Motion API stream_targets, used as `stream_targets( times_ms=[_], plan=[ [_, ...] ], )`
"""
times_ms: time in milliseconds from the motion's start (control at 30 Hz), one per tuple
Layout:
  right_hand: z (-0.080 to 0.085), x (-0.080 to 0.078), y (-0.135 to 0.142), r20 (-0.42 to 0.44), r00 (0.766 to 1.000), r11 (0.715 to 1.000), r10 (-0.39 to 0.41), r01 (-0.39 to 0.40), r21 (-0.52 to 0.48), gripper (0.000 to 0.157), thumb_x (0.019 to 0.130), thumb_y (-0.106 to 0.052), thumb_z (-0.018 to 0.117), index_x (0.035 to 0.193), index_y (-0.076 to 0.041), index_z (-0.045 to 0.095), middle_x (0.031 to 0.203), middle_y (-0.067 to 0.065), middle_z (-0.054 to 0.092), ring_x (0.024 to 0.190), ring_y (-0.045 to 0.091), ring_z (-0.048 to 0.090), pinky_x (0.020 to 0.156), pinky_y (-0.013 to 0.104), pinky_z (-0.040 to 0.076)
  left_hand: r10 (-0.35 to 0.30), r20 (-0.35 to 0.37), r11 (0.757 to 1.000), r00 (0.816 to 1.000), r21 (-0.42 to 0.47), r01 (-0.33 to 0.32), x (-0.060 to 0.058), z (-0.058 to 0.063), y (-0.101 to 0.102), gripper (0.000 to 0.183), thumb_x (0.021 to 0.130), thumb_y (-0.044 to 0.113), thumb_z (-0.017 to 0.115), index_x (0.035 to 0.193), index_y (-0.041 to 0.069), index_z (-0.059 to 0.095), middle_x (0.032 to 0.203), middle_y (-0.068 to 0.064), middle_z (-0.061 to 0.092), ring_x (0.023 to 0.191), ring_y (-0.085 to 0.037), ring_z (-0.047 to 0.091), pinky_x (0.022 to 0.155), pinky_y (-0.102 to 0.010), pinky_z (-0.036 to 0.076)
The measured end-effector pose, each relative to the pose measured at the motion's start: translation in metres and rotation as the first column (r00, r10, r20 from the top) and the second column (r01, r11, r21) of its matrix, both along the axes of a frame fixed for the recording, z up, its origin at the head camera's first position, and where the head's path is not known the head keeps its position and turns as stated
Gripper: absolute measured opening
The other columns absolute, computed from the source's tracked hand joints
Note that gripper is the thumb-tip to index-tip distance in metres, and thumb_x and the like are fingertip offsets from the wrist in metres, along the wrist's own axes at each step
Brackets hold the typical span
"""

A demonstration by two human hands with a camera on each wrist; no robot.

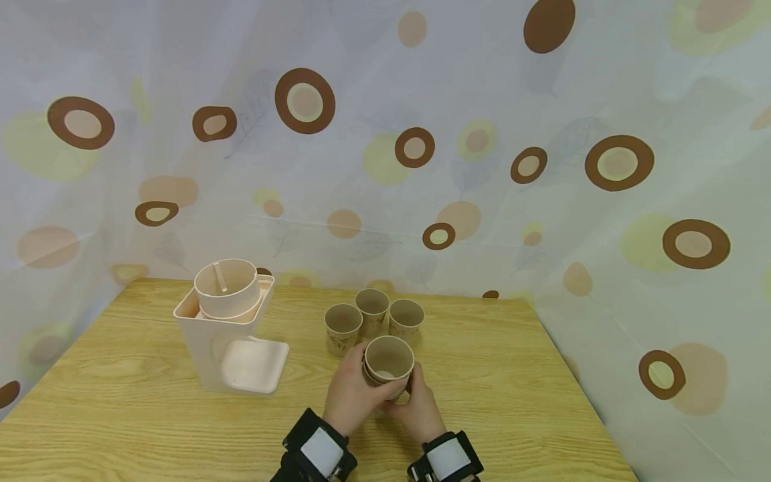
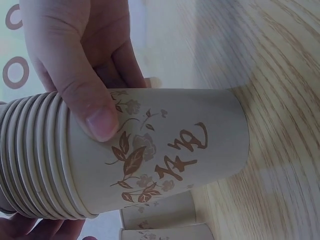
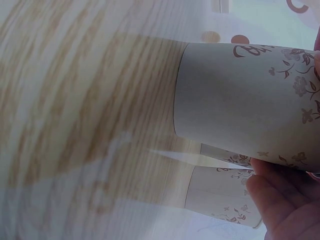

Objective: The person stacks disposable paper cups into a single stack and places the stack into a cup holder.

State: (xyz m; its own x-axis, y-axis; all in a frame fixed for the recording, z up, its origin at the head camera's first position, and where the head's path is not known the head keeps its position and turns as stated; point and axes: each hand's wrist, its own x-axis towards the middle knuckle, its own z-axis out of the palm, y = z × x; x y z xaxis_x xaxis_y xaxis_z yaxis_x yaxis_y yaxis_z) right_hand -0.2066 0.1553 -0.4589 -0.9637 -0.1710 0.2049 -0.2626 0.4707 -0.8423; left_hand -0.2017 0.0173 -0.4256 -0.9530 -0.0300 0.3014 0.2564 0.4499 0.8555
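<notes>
"What's in your hands?"

"Both my left hand [image 1: 352, 400] and right hand [image 1: 421, 405] grasp the nested cups [image 2: 170, 120], mouth up, over the wood-grained desk [image 1: 512, 388]; base contact I can't tell. I judge the step is handling this stack, and the next move calls for a light, even squeeze on papery walls."

"Beyond that?"

"Three tapered, flower-printed cups [image 1: 373, 321] just behind; left, a smooth, pale, angular-rimmed container [image 1: 205, 351]; then a wrinkled, patterned backdrop [image 1: 355, 174]."
</notes>
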Motion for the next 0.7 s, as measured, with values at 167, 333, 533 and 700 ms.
stream_targets(
  times_ms=[167,333,533,700],
  plan=[
    [-0.0013,-0.0005,0.0009,0.004,1.000,1.000,0.001,-0.001,0.008,0.078,0.072,-0.013,0.077,0.133,0.005,0.032,0.130,0.034,0.051,0.117,0.044,0.051,0.096,0.062,0.042,0.003,0.023,1.000,1.000,0.021,-0.004,0.0016,0.0008,0.0007,0.075,0.068,0.051,0.074,0.124,0.005,0.054,0.114,-0.013,0.062,0.102,-0.026,0.059,0.084,-0.047,0.051],
    [-0.0017,-0.0008,0.0009,0.007,1.000,1.000,-0.004,0.004,0.012,0.077,0.071,-0.012,0.077,0.132,0.004,0.033,0.132,0.034,0.051,0.117,0.044,0.052,0.096,0.062,0.042,0.020,0.010,1.000,1.000,0.019,-0.020,0.0030,0.0010,0.0027,0.072,0.069,0.050,0.074,0.124,0.006,0.055,0.114,-0.013,0.064,0.102,-0.026,0.059,0.085,-0.047,0.051],
    [-0.0019,-0.0012,0.0007,-0.002,1.000,1.000,-0.005,0.005,0.012,0.077,0.071,-0.011,0.077,0.132,0.004,0.034,0.131,0.034,0.051,0.116,0.045,0.052,0.096,0.062,0.042,0.041,-0.023,0.999,0.999,-0.014,-0.041,0.0027,-0.0005,0.0048,0.074,0.071,0.047,0.074,0.126,0.003,0.054,0.115,-0.016,0.063,0.104,-0.029,0.059,0.086,-0.049,0.051],
    [-0.0029,-0.0018,0.0011,-0.015,1.000,1.000,-0.003,0.004,0.023,0.076,0.071,-0.010,0.076,0.132,0.005,0.033,0.130,0.034,0.052,0.115,0.044,0.053,0.095,0.062,0.043,0.051,-0.015,0.998,0.999,-0.043,-0.052,0.0019,-0.0034,0.0056,0.085,0.072,0.048,0.073,0.133,-0.005,0.047,0.124,-0.023,0.059,0.111,-0.036,0.056,0.090,-0.053,0.049]
  ],
)
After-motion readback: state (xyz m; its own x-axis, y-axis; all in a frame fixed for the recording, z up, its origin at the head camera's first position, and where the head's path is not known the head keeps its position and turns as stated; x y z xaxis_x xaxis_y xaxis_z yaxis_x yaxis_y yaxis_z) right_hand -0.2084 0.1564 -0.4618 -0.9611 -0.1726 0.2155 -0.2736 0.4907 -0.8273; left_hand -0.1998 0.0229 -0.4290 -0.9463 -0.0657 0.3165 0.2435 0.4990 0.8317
